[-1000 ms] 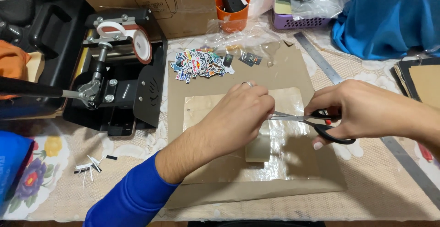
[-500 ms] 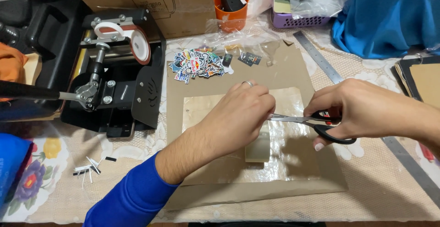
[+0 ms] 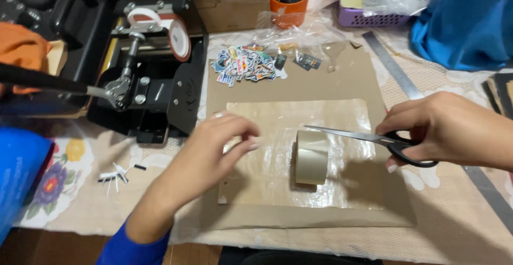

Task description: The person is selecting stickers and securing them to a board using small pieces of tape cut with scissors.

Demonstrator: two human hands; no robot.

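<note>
1. At the centre of the surface (image 3: 80, 206), on a brown cardboard sheet (image 3: 342, 78): a smaller panel covered in glossy clear film (image 3: 267, 185), with a roll of clear tape (image 3: 311, 157) standing on edge on it.
2. Right hand (image 3: 443, 128): fingers clenched through the black handles of the scissors (image 3: 368, 139). Blades close together, tips pointing left just above the top of the roll.
3. Left hand (image 3: 214, 147): hovering over the left part of the film, apart from the roll. Fingers loosely curled, thumb and forefinger nearly meeting; impossible to tell whether a clear strip is pinched between them.
4. Step in hand, as judged: cutting tape for the filmed panel, scissors raised at the roll.
5. Next move, as judged: calls for a taut stretch of tape between the roll and the left hand, and blades opened across it, clear of the left fingertips.
6. Edges: pile of coloured stickers (image 3: 246, 64) near the far edge of the cardboard; black press machine (image 3: 155, 94) just beside its left edge; metal ruler (image 3: 395, 70) slanting along the right edge, under the right wrist.
7. Open room: bare cardboard in front of and right of the roll; tight on the left by the press, and cluttered at the back by an orange cup (image 3: 288, 8) and a blue cloth (image 3: 470, 24).
</note>
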